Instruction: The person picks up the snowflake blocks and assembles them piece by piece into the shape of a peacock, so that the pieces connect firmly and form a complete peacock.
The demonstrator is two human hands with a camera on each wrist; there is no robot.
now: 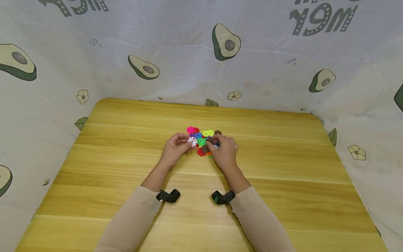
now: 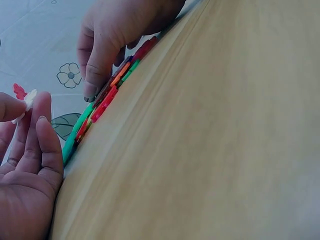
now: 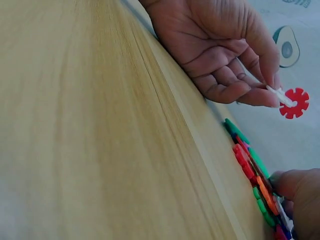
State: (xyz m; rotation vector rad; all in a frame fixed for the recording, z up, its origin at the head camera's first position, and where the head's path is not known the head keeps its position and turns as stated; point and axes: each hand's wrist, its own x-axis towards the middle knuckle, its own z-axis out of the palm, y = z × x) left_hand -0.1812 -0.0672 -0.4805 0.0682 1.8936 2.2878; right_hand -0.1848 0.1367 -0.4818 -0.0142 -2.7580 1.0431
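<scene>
My left hand pinches a white snowflake disc between thumb and fingers. In the right wrist view a red snowflake disc meets the white one at an angle, both held above the table. My right hand is over the right part of a cluster of flat snowflake discs, its thumb and fingers about a brown disc. Green, yellow, blue and red discs lie close together between the hands. The right fingers hide part of the cluster.
A wooden table lies under the hands. Behind and at both sides hangs a pale cloth printed with avocados. A black camera band is on the left wrist, another on the right.
</scene>
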